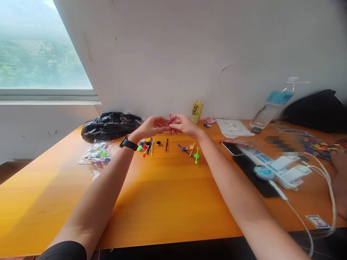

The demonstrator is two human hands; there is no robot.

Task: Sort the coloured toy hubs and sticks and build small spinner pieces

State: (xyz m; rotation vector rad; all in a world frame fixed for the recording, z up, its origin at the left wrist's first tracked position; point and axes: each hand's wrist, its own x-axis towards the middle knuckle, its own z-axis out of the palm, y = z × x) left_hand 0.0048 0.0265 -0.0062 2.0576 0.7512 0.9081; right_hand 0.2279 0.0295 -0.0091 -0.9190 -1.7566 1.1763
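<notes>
Above the table, a small red plastic arrow (170,118) stands roughly upright between my two hands. My left hand (152,127), with a dark watch at the wrist, pinches it from the left. From the right, the fingertips of my right hand (184,125) grip it too, hiding its middle. Below my left hand is a pile of coloured round pieces and arrows (148,147). A black arrow (167,144) lies beside a black round piece (158,143). Under my right forearm's left side are a green arrow spinner (196,156), a yellow arrow (192,148) and a blue arrow spinner (184,148).
At left lie a clear bag of pieces (97,155) and a black plastic bag (111,126). Along the wall stand a yellow packet (196,112) and a water bottle (268,108). A phone (232,148), a power strip (284,177) and cables occupy the right. Another person's hand (340,162) shows at the right edge.
</notes>
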